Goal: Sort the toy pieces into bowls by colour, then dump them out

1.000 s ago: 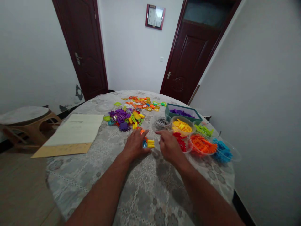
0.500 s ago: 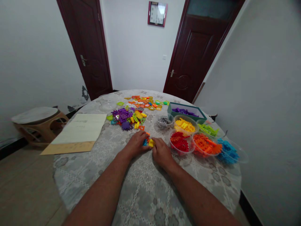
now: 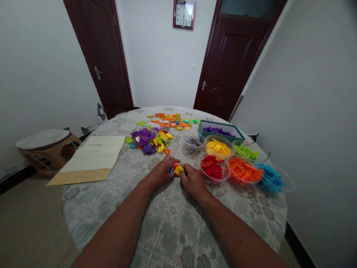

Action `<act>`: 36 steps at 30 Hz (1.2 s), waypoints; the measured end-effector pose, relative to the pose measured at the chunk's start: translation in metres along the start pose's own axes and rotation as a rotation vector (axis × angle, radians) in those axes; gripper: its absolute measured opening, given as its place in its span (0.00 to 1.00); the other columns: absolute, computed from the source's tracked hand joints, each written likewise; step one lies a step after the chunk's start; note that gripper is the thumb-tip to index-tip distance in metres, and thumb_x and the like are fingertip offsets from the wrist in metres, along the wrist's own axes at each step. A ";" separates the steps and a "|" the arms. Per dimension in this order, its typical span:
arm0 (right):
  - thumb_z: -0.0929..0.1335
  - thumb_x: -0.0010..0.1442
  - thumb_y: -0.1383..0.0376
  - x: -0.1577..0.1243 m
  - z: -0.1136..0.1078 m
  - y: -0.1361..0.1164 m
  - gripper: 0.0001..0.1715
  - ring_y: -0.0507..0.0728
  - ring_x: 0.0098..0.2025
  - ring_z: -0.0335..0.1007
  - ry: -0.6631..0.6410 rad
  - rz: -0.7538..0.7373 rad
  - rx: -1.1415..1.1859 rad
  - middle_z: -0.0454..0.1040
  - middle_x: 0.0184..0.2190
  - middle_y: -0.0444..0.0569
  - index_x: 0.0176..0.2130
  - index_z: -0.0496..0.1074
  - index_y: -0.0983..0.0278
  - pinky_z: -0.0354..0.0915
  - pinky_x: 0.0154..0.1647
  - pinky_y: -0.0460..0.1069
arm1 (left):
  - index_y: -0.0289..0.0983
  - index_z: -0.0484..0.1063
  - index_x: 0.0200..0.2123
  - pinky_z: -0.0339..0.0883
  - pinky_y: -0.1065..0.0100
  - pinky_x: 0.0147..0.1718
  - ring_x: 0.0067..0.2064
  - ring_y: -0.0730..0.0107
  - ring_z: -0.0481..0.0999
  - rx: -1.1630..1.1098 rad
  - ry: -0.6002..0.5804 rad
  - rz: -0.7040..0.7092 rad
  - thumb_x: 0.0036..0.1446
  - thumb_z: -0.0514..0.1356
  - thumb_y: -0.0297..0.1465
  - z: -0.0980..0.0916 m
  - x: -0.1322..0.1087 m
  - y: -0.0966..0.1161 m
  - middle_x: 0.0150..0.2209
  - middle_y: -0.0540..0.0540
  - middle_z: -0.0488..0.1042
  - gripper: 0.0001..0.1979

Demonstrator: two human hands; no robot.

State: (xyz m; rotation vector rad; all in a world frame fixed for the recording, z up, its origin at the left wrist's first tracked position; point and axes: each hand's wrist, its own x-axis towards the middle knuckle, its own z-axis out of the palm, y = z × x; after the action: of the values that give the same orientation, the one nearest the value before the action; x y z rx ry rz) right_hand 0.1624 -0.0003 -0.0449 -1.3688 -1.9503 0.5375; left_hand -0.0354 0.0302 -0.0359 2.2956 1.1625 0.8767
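Both hands meet over the middle of the table and hold a small cluster of plastic building pieces. My left hand (image 3: pixel 162 171) is closed on the blue and orange pieces (image 3: pixel 174 166), which its fingers partly cover. On the other side, my right hand (image 3: pixel 192 179) pinches a yellow building piece (image 3: pixel 179 170) against that cluster. Whether the yellow piece is locked to the others I cannot tell. Just beyond the hands lies a mixed heap of purple, yellow and green pieces (image 3: pixel 145 137).
Clear tubs hold red (image 3: pixel 212 167), orange (image 3: pixel 244 170), yellow (image 3: pixel 219 148), blue (image 3: pixel 270 178), green and grey pieces at right. Behind them stands a green box (image 3: pixel 240 134) with purple pieces. Paper sheets (image 3: pixel 92 152) lie left. More loose pieces (image 3: pixel 170 121) spread at the back.
The yellow piece has turned and now sits tilted between the hands. More of the orange shows beside it. The view has shifted slightly; both hands stay in nearly the same place.
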 end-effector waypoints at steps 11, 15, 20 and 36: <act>0.64 0.66 0.73 0.001 0.001 -0.005 0.16 0.59 0.46 0.78 0.001 0.019 -0.069 0.82 0.44 0.52 0.50 0.76 0.63 0.68 0.50 0.50 | 0.40 0.76 0.58 0.68 0.54 0.59 0.55 0.53 0.76 0.120 -0.075 -0.015 0.53 0.63 0.25 0.002 0.008 -0.004 0.52 0.40 0.78 0.27; 0.65 0.67 0.72 -0.004 0.001 -0.012 0.17 0.59 0.51 0.77 0.040 -0.036 -0.114 0.81 0.48 0.53 0.52 0.75 0.63 0.68 0.54 0.51 | 0.40 0.77 0.48 0.69 0.57 0.52 0.50 0.56 0.75 0.122 -0.070 0.007 0.54 0.63 0.25 0.000 0.007 -0.005 0.47 0.42 0.75 0.17; 0.64 0.70 0.68 -0.011 -0.013 -0.034 0.19 0.60 0.54 0.76 0.098 -0.166 -0.021 0.79 0.52 0.55 0.58 0.73 0.63 0.69 0.57 0.53 | 0.40 0.75 0.44 0.69 0.61 0.46 0.47 0.59 0.74 0.078 0.008 -0.006 0.56 0.63 0.27 0.003 0.005 -0.008 0.45 0.45 0.71 0.12; 0.64 0.64 0.61 0.047 -0.149 0.037 0.26 0.65 0.54 0.73 0.683 0.113 -0.176 0.77 0.54 0.62 0.57 0.77 0.67 0.67 0.60 0.62 | 0.41 0.76 0.44 0.68 0.60 0.48 0.45 0.60 0.74 0.088 0.077 -0.089 0.58 0.67 0.30 0.003 0.007 -0.003 0.42 0.45 0.73 0.10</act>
State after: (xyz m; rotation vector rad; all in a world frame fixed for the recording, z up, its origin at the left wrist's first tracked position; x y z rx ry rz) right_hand 0.2859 0.0493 0.0453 -1.5223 -1.3867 -0.0667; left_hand -0.0319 0.0373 -0.0377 2.2771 1.3502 0.9052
